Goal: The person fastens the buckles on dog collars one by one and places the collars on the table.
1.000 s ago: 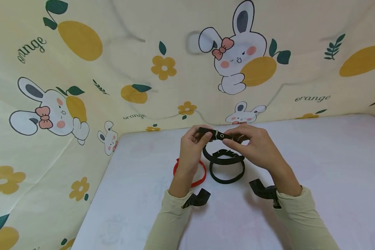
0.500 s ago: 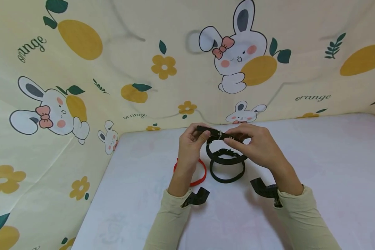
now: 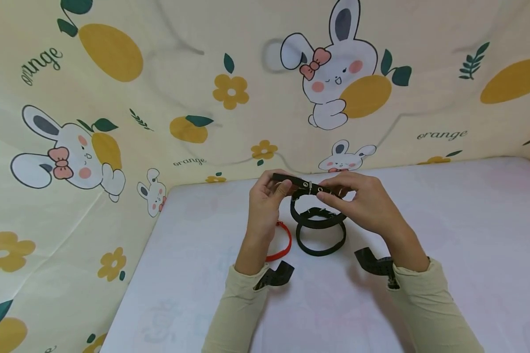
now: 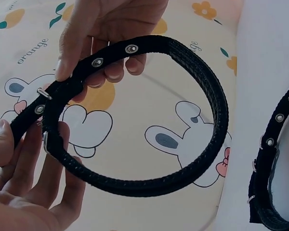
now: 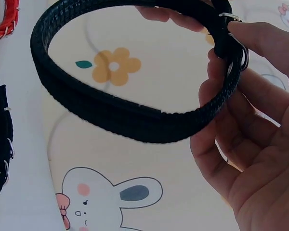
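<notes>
A black buckled collar (image 4: 135,187) with metal eyelets (image 4: 131,49) hangs as a loop in the air between both hands. My left hand (image 3: 264,203) pinches its free tail between thumb and fingers, left of the buckle (image 3: 310,188). Just right of the buckle, my right hand (image 3: 373,201) pinches the strap, and in the right wrist view its thumb lies against the metal frame. Below the held loop a second black collar (image 3: 321,253) lies on the table. A red collar (image 3: 290,240) lies to its left, partly hidden behind my left wrist.
The white table (image 3: 181,274) meets a cream cloth backdrop (image 3: 159,29) printed with rabbits and oranges. Black bands with projecting pieces (image 3: 280,274) sit at both sleeve cuffs.
The tail has slid left through the buckle, and an eyelet that was right of it now shows on its left. My left hand has moved slightly left; the right stays nearly in place.
</notes>
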`<state>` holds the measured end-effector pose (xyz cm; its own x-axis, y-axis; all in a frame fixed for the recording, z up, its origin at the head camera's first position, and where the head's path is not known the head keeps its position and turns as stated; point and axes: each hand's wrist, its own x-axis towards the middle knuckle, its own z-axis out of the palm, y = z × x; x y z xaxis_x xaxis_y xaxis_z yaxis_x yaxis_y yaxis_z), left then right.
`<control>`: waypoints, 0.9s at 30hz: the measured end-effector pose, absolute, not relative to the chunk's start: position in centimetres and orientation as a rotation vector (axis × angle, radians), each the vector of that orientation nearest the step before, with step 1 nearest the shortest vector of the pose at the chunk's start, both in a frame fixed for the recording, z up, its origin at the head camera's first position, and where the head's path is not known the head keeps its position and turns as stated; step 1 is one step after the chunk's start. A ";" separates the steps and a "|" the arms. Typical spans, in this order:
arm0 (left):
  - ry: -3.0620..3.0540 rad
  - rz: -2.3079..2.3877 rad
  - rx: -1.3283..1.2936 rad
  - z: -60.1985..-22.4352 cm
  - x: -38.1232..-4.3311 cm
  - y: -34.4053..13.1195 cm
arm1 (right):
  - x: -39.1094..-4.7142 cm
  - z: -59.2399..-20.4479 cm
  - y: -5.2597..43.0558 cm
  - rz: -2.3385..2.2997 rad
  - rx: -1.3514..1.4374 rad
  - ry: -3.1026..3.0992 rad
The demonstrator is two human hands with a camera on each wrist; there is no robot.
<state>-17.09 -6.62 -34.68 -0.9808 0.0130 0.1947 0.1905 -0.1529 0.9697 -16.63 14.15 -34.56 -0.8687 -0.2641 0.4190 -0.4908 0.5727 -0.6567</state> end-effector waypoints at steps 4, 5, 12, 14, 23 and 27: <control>-1.941 -2.296 -0.236 -34.7 -17.2 -6.7 | -16.8 -34.6 14.2 1.171 0.641 -2.535; -1.932 -2.302 -0.241 -34.6 -17.2 -6.7 | -16.8 -34.6 14.2 1.170 0.647 -2.533; -1.855 -2.378 -0.352 -34.8 -17.1 -7.1 | -17.0 -34.7 14.4 1.265 0.675 -2.487; -1.846 -2.390 -0.404 -34.8 -17.0 -7.2 | -17.0 -34.6 14.6 1.324 0.664 -2.461; -2.133 -2.043 -0.564 -35.0 -17.0 -7.0 | -16.9 -34.4 14.8 1.451 0.580 -2.429; -2.136 -1.957 -0.590 -35.1 -16.9 -6.8 | -16.8 -34.3 14.7 1.472 0.534 -2.476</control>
